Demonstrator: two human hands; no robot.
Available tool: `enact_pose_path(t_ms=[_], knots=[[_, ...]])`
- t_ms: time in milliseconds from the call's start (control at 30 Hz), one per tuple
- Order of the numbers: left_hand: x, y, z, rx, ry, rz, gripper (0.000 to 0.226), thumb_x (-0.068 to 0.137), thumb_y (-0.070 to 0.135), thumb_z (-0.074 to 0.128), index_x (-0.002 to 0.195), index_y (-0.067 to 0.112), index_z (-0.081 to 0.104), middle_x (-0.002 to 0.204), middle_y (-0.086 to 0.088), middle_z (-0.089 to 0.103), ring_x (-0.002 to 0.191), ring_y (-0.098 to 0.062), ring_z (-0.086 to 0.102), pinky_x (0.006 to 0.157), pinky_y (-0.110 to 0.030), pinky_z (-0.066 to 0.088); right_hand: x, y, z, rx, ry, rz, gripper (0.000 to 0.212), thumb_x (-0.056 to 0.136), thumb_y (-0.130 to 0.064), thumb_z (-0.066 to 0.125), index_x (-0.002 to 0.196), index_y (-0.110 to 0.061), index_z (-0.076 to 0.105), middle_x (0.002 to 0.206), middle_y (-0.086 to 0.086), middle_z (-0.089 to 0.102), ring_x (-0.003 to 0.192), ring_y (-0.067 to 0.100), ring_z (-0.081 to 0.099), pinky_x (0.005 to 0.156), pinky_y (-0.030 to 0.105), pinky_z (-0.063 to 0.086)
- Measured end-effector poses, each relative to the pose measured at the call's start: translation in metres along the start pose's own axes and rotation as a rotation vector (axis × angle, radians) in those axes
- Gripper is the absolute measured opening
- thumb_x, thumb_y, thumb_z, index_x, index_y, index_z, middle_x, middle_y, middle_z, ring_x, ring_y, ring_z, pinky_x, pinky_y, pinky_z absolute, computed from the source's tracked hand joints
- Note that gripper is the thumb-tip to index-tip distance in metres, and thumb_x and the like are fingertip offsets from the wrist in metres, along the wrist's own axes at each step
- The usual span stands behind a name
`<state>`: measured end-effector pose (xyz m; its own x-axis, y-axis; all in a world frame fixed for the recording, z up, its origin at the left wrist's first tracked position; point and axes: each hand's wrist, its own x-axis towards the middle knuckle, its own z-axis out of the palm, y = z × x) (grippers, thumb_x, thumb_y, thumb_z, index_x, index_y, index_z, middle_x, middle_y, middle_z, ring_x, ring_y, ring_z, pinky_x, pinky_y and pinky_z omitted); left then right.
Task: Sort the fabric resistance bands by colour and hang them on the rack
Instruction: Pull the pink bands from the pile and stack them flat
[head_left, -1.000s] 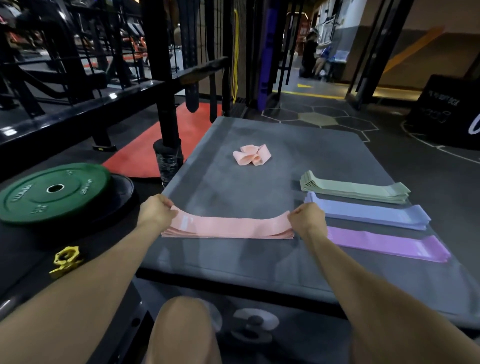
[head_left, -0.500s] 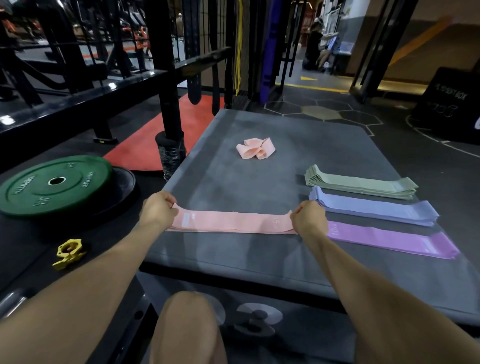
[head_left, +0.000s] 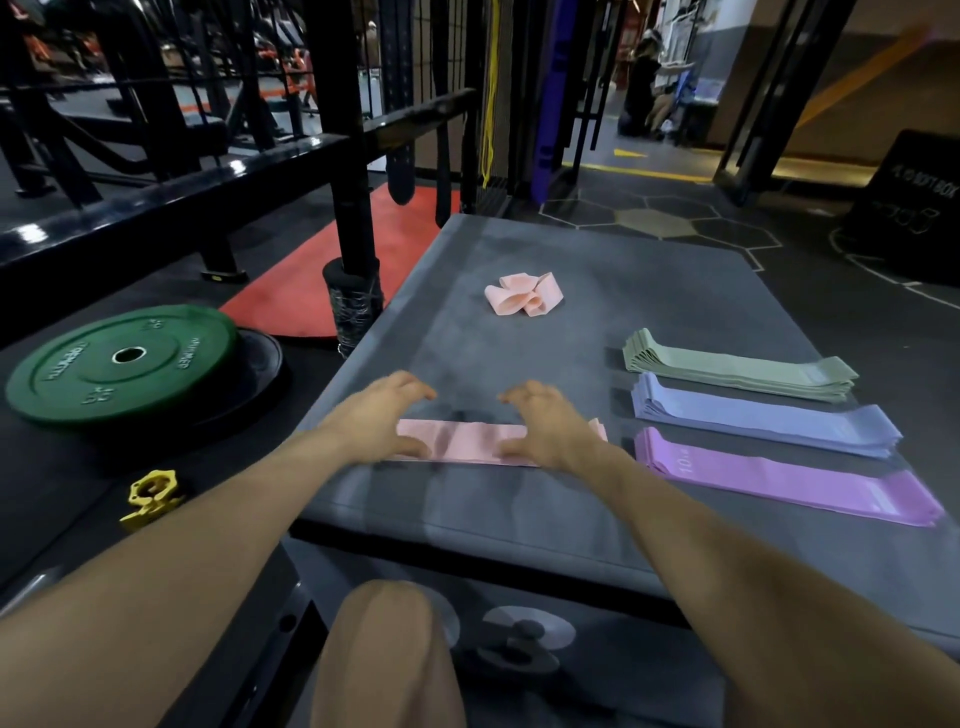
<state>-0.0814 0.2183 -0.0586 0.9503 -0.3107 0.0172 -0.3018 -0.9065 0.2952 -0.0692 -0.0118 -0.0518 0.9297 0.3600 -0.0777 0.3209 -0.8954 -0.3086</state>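
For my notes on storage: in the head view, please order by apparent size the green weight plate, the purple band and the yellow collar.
1. green weight plate
2. purple band, long but narrow
3. yellow collar, clearly smallest

We are in a gym. A green weight plate (head_left: 122, 364) lies on dark rubber flooring beside a black steel rack (head_left: 343, 171), a yellow bar collar (head_left: 151, 498) sits near it, and a padded grey box (head_left: 519, 525) numbered 3 stands before us.

Both hands — left hand (head_left: 382, 415), right hand (head_left: 545, 423) — hover spread over flat pink band (head_left: 467, 441).
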Motion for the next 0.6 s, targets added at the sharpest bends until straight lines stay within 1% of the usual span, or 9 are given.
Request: enact_pose_path(t_ms=[33, 100, 167, 233, 300, 400, 500, 567, 600], knots=[[0.002, 0.002, 0.003, 0.031, -0.08, -0.017, 0.081, 0.071, 0.04, 0.078, 0.139, 0.021, 0.039, 0.138, -0.001, 0.039, 0.129, -0.022, 0.039, 0.106, -0.038, 0.035, 0.002, -0.005, 0.004, -0.007, -0.069, -0.03, 0.08, 0.079, -0.037, 0.072, 0.145, -0.016, 0.032, 0.15, 0.006, 0.03, 0.139, 0.025, 0.025, 0.114, 0.035, 0.024], [0.006, 0.003, 0.01, 0.092, -0.194, -0.027, 0.089, 0.069, 0.044, 0.077, 0.143, 0.023, 0.033, 0.142, -0.001, 0.036, 0.133, -0.023, 0.035, 0.106, -0.051, 0.033, 0.003, -0.008, 0.01, -0.008, -0.145, -0.058, 0.088, 0.077, -0.038, 0.074, 0.147, -0.016, 0.026, 0.153, 0.005, 0.025, 0.141, 0.025, 0.023, 0.116, 0.034, 0.021], [0.007, 0.001, 0.013, 0.121, -0.241, -0.046, 0.084, 0.074, 0.044, 0.074, 0.144, 0.024, 0.031, 0.146, 0.002, 0.032, 0.136, -0.022, 0.031, 0.107, -0.058, 0.028, 0.002, -0.004, 0.014, -0.009, -0.175, -0.06, 0.087, 0.077, -0.038, 0.073, 0.147, -0.017, 0.027, 0.153, 0.005, 0.027, 0.139, 0.026, 0.025, 0.115, 0.035, 0.023], [0.005, -0.004, 0.014, 0.096, -0.255, -0.07, 0.073, 0.08, 0.039, 0.07, 0.142, 0.025, 0.034, 0.145, 0.004, 0.033, 0.136, -0.021, 0.032, 0.109, -0.059, 0.024, 0.003, 0.003, 0.016, -0.011, -0.17, -0.05, 0.079, 0.079, -0.037, 0.072, 0.145, -0.017, 0.032, 0.148, 0.005, 0.032, 0.136, 0.026, 0.03, 0.113, 0.036, 0.026], [0.005, -0.011, 0.017, 0.039, -0.23, -0.058, 0.068, 0.08, 0.036, 0.07, 0.14, 0.027, 0.039, 0.142, 0.004, 0.037, 0.134, -0.02, 0.035, 0.109, -0.059, 0.026, 0.004, 0.008, 0.016, 0.021, -0.153, -0.037, 0.072, 0.079, -0.035, 0.072, 0.141, -0.018, 0.039, 0.142, 0.005, 0.038, 0.132, 0.026, 0.035, 0.11, 0.038, 0.03], [0.005, -0.013, 0.017, 0.009, -0.216, -0.065, 0.066, 0.079, 0.034, 0.071, 0.138, 0.028, 0.041, 0.14, 0.003, 0.038, 0.131, -0.021, 0.038, 0.108, -0.056, 0.028, 0.004, 0.012, 0.018, 0.062, -0.135, -0.042, 0.069, 0.079, -0.032, 0.073, 0.139, -0.017, 0.043, 0.135, 0.006, 0.041, 0.127, 0.026, 0.039, 0.109, 0.039, 0.032], [0.001, -0.004, 0.014, 0.038, -0.216, -0.075, 0.066, 0.081, 0.033, 0.069, 0.139, 0.028, 0.038, 0.142, 0.004, 0.036, 0.131, -0.021, 0.037, 0.108, -0.054, 0.027, 0.001, 0.011, 0.019, 0.054, -0.125, -0.044, 0.069, 0.08, -0.032, 0.072, 0.14, -0.018, 0.042, 0.138, 0.006, 0.039, 0.13, 0.026, 0.036, 0.11, 0.039, 0.03], [-0.003, 0.0, 0.015, 0.05, -0.141, -0.039, 0.063, 0.082, 0.035, 0.068, 0.138, 0.03, 0.04, 0.139, 0.005, 0.037, 0.129, -0.019, 0.039, 0.105, -0.048, 0.032, -0.003, 0.008, 0.02, 0.052, -0.078, -0.062, 0.065, 0.081, -0.031, 0.071, 0.139, -0.02, 0.044, 0.139, 0.003, 0.039, 0.129, 0.025, 0.033, 0.11, 0.04, 0.03], [-0.005, 0.003, 0.017, 0.026, -0.081, -0.01, 0.057, 0.083, 0.034, 0.066, 0.135, 0.03, 0.043, 0.135, 0.005, 0.04, 0.127, -0.018, 0.04, 0.103, -0.045, 0.035, -0.005, 0.006, 0.02, 0.053, -0.038, -0.086, 0.057, 0.083, -0.03, 0.068, 0.136, -0.021, 0.047, 0.136, 0.002, 0.041, 0.126, 0.024, 0.035, 0.108, 0.038, 0.031]])
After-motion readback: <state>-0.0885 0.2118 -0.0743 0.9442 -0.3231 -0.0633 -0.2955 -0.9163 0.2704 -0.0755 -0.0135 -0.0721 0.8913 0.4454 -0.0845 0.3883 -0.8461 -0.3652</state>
